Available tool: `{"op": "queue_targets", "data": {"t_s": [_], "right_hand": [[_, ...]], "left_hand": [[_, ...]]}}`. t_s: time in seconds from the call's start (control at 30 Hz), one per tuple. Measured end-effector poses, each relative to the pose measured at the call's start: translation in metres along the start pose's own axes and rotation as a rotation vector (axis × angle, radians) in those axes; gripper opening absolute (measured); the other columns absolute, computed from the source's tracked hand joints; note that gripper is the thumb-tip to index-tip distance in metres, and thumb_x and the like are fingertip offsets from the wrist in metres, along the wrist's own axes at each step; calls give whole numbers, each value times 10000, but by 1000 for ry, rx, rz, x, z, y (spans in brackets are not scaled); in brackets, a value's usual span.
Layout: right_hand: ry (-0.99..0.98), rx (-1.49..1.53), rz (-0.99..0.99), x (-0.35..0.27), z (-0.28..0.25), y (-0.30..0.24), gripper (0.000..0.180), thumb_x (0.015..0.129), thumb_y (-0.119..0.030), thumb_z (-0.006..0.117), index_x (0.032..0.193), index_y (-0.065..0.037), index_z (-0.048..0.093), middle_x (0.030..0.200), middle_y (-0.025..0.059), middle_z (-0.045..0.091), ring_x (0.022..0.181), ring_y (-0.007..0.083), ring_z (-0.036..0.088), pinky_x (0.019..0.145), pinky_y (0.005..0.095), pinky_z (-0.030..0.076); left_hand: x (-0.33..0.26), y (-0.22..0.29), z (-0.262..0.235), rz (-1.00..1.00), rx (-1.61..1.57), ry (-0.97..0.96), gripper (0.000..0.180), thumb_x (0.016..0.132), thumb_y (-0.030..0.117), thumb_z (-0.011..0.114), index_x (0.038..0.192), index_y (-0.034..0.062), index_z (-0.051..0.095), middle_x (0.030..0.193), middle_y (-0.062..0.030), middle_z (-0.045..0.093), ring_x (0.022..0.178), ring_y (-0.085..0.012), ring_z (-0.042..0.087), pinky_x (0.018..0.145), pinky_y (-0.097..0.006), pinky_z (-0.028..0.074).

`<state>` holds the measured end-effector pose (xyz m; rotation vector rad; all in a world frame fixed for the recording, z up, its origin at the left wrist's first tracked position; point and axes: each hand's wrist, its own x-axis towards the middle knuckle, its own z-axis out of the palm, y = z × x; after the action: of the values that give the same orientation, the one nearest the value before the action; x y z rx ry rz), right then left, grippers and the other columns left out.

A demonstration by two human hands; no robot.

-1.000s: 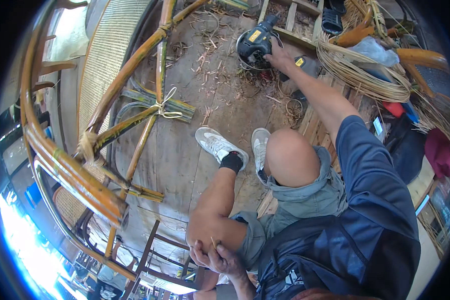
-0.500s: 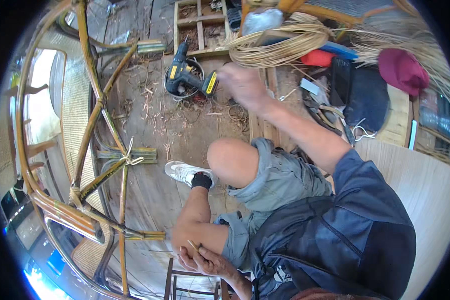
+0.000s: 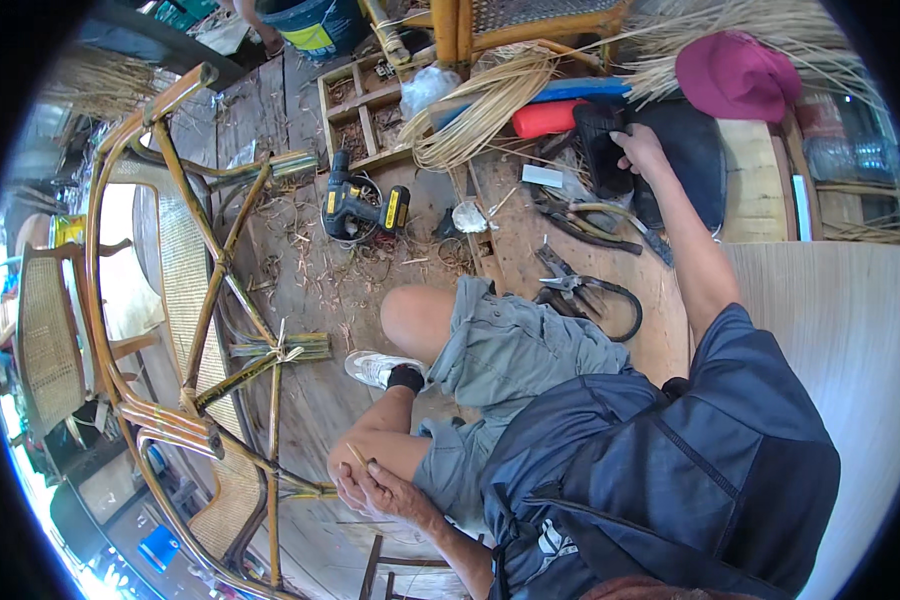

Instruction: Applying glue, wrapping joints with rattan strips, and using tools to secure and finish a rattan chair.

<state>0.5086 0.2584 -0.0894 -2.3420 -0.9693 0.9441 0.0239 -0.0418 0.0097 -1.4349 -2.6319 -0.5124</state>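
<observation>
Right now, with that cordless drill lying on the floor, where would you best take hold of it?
Probably by the handle of the cordless drill, the narrow black waist between its body and the yellow battery end. It lies flat on its side on the plank floor, so come from above; nothing covers it.

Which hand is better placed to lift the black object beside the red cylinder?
The right hand: it already touches the black object. The left hand rests far away on the knee, holding a thin stick.
</observation>
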Motion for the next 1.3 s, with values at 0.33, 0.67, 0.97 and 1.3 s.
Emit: {"op": "queue_targets", "data": {"t_s": [0.33, 0.67, 0.97, 1.3], "right_hand": [[-292, 382, 12, -21, -12, 10, 159, 795, -186, 638, 843, -48, 575, 506, -22, 405, 379, 74, 331, 344, 249, 264], [298, 672, -223, -87, -138, 44, 213, 817, -193, 628, 920, -18, 564, 599, -33, 460, 430, 38, 381, 370, 202, 281], [948, 178, -246, -38, -155, 114, 324, 792, -256, 626, 951, 26, 613, 909, 217, 624, 895, 366, 581, 817, 392, 412], [415, 668, 67, -21, -126, 112, 207, 837, -201, 616, 895, -29, 517, 567, -23, 439, 420, 71, 400, 374, 223, 349]], "left_hand": [[8, -15, 9, 173, 36, 11, 294, 848, 192, 521, 1007, -39, 610, 1160, -177, 522, 1096, -348, 432, 945, -449, 322], [5, -9, 6, 167, 119, -12, 317, 851, 205, 509, 1030, -41, 599, 1158, -194, 513, 1084, -345, 439, 941, -434, 325], [-11, -37, -3, 98, 166, 45, 296, 843, 190, 524, 1012, -36, 613, 1189, -173, 502, 1115, -334, 429, 943, -432, 328], [-15, -48, 1, 57, 178, 37, 328, 851, 220, 514, 1026, -42, 606, 1182, -173, 510, 1103, -333, 438, 944, -422, 332]]}}
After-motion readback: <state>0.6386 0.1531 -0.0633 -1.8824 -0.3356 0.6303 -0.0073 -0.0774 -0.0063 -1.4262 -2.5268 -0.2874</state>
